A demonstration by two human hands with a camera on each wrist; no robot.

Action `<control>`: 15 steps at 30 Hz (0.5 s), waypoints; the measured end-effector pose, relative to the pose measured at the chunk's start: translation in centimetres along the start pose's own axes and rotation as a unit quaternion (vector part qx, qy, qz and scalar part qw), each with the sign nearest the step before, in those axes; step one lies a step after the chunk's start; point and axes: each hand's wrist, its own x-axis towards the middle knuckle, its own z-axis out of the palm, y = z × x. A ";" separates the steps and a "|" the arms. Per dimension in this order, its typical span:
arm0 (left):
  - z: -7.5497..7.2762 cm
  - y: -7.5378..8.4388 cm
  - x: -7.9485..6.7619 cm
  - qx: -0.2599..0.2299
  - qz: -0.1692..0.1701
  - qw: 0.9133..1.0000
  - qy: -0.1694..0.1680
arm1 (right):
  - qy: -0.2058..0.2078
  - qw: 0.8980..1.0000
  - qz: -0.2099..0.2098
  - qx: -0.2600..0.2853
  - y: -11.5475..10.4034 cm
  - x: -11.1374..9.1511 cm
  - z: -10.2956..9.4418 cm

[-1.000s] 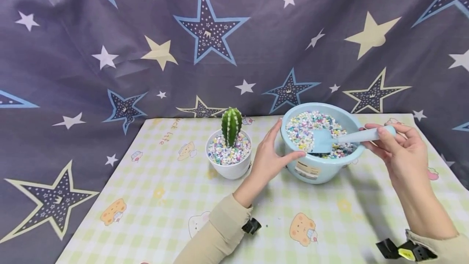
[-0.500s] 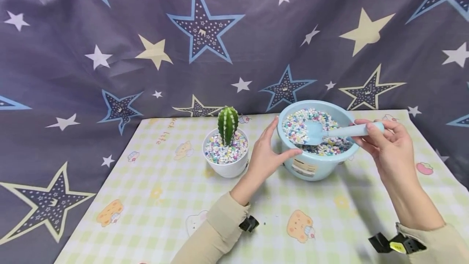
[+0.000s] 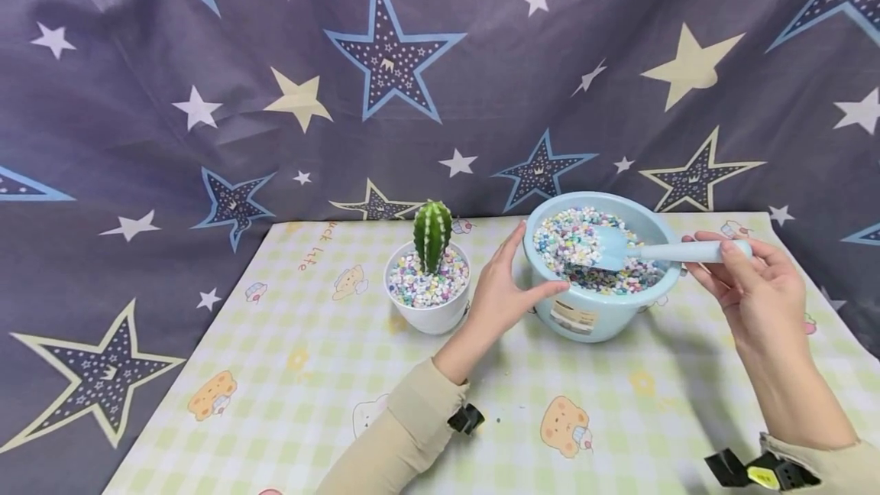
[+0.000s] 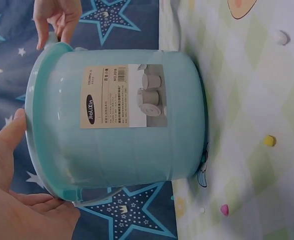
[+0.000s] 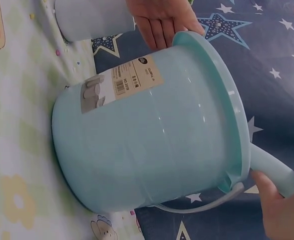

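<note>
A light-blue bucket (image 3: 584, 319) full of small multicoloured pebbles (image 3: 560, 239) stands on the table's right side. My left hand (image 3: 502, 289) steadies its left side, thumb along the front rim and fingers extended along the wall. My right hand (image 3: 766, 296) grips the handle of a pale-blue scoop (image 3: 677, 252), held nearly level over the bucket's right rim. The scoop's blade is above the pebbles and seems to carry some. In the right wrist view, the bucket's wall (image 5: 131, 145) hides the blade. Left of the bucket, a green cactus (image 3: 433, 235) grows in a white pot (image 3: 433, 319).
A checked cloth (image 3: 302, 411) with cartoon prints covers the table. Several stray pebbles lie on it, among them a yellow pebble (image 4: 270, 140) and a pink pebble (image 4: 224, 210). The bucket's bail handle (image 5: 202, 206) hangs at its side. A starry curtain (image 3: 227, 44) closes off the back.
The scoop's blade has risen from the pebbles and its handle has levelled out, with pebbles now seemingly on the blade. My left hand has stayed at the bucket's rim.
</note>
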 end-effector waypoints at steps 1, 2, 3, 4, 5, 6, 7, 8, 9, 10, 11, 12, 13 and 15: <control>-0.1 0.0 0.0 0.000 -0.001 1.000 -0.002 | 0.001 1.000 -0.001 0.004 -0.1 0.0 0.0; -0.1 0.0 0.0 0.000 -0.002 1.000 -0.002 | 0.002 1.000 -0.002 0.005 -0.1 0.0 -0.1; -0.2 0.1 0.0 0.001 -0.002 1.000 -0.003 | 0.003 1.000 -0.003 0.007 -0.2 0.0 -0.1; -0.3 0.1 -0.1 0.002 -0.002 1.000 -0.003 | 0.002 1.000 -0.003 0.011 -0.2 0.1 -0.1; -0.3 0.1 -0.1 0.003 0.000 1.000 -0.003 | 0.001 1.000 -0.002 0.016 -0.3 0.1 -0.1; -0.4 0.1 -0.2 0.003 0.002 1.000 -0.003 | 0.000 1.000 0.001 0.022 -0.4 0.1 -0.1; -0.5 0.0 -0.2 0.004 0.008 1.000 -0.004 | -0.002 1.000 0.002 0.027 -0.5 0.2 -0.1; -0.6 0.0 -0.3 0.004 0.013 1.000 -0.005 | -0.003 1.000 0.004 0.030 -0.6 0.2 0.0; -0.7 0.0 -0.4 0.004 0.019 1.000 -0.006 | -0.003 0.999 0.005 0.031 -0.6 0.3 0.0; -0.8 0.0 -0.5 0.002 0.024 1.000 -0.008 | -0.004 0.999 0.006 0.032 -0.7 0.3 0.0; -1.0 -0.1 -0.7 0.000 0.029 1.000 -0.011 | -0.003 0.999 0.006 0.033 -0.8 0.3 0.1; -1.2 -0.1 -0.8 -0.004 0.034 0.999 -0.015 | -0.003 0.999 0.006 0.034 -0.8 0.3 0.2; -1.3 -0.1 -1.0 -0.009 0.039 0.999 -0.019 | -0.002 0.999 0.006 0.032 -0.8 0.3 0.2; -1.7 -0.1 -1.3 -0.027 0.042 0.998 -0.030 | 0.000 1.000 0.004 0.029 -0.9 0.3 0.4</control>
